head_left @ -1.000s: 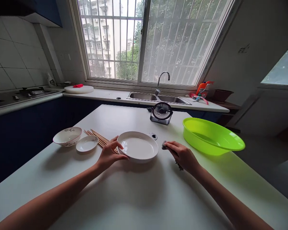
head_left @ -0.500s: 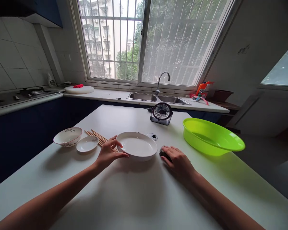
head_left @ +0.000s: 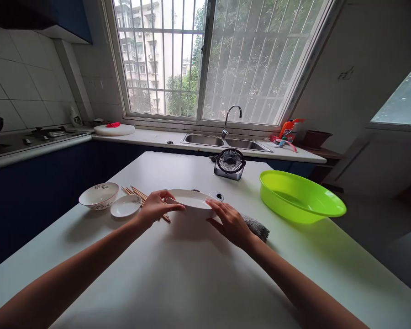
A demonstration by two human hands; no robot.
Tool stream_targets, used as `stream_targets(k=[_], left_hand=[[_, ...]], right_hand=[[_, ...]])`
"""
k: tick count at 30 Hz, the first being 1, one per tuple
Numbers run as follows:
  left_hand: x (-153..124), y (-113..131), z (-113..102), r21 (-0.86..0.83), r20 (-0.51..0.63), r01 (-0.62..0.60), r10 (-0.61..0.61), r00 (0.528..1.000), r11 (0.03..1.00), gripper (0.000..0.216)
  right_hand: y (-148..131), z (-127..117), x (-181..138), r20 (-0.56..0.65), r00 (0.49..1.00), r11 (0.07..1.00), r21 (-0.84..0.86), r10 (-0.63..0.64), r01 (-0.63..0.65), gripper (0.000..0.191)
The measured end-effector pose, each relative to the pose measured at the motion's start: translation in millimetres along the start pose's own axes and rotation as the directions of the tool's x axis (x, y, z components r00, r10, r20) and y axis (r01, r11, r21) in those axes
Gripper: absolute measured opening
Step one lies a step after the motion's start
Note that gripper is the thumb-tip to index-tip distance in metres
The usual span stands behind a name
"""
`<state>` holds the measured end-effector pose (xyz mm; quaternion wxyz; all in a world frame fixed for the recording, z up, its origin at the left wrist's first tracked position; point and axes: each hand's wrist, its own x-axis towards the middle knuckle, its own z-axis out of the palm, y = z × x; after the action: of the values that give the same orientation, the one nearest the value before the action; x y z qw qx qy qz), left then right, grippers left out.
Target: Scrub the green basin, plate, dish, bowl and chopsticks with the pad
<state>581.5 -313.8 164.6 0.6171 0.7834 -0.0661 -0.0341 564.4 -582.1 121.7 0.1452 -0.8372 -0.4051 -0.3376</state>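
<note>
A white oval dish [head_left: 191, 199] is held between my two hands, its near side tilted so that less of the inside shows. My left hand [head_left: 157, 208] grips its left end, thumb along the near side and fingers over the rim. At the right end, my right hand [head_left: 229, 221] closes on the rim with thumb and fingers. A grey cloth [head_left: 256, 226] lies on the table just behind and right of my right hand, partly hidden by it. Left of my left hand are chopsticks [head_left: 137, 193], a small white plate [head_left: 126, 206] and a flowered bowl [head_left: 99, 196].
A bright green basin [head_left: 303, 198] stands on the right of the white table [head_left: 178, 274]. A small black fan [head_left: 230, 163] is at the far edge. Past it, a counter carries a double sink [head_left: 205, 139] with a faucet [head_left: 231, 114]. A stove [head_left: 37, 136] is at far left.
My right hand has let go of the grey cloth, moved left and taken the dish's right end. The dish has tilted; the cloth now shows spread out on the table.
</note>
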Motion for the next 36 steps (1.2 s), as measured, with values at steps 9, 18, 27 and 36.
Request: stream_targets(k=[9, 18, 27, 36], left_hand=[[27, 35, -19, 0.236, 0.152, -0.102, 0.066, 0.986, 0.966, 0.052], [13, 34, -7, 0.569, 0.065, -0.242, 0.251, 0.966, 0.786, 0.065], [17, 22, 1, 0.739, -0.098, -0.249, 0.466, 0.879, 0.626, 0.051], [26, 16, 13, 0.690, -0.183, -0.333, 0.600, 0.779, 0.643, 0.039]], right_hand=[[9, -7, 11, -0.016, 0.996, 0.994, 0.059, 0.090, -0.089, 0.046], [4, -17, 15, -0.122, 0.920, 0.904, 0.272, 0.372, -0.330, 0.041], [-5, -8, 23, -0.094, 0.773, 0.691, 0.524, 0.628, -0.498, 0.050], [-7, 0, 26, 0.010, 0.724, 0.466, 0.759, 0.690, -0.454, 0.052]])
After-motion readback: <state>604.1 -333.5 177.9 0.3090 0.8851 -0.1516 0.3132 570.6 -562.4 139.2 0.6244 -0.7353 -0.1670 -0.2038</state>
